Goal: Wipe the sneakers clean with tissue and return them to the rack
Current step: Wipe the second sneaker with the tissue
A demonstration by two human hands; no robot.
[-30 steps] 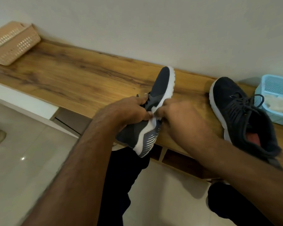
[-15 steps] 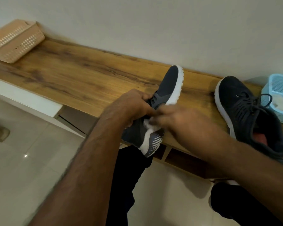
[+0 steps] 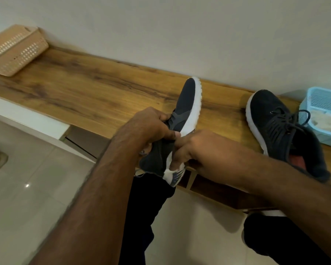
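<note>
1. Dim, warm indoor light, soft and even; colours muted.
2. 1 small specular glint on the floor tile (image 3: 27, 185), left of and below the left forearm.
3. Soft shadow on the wall beyond the resting sneaker (image 3: 281, 129), right of the right hand (image 3: 203, 150).
4. Forearms near the lens are soft; left edge smeared.
5. Wide-angle bowing of the wooden top (image 3: 88, 92).
</note>
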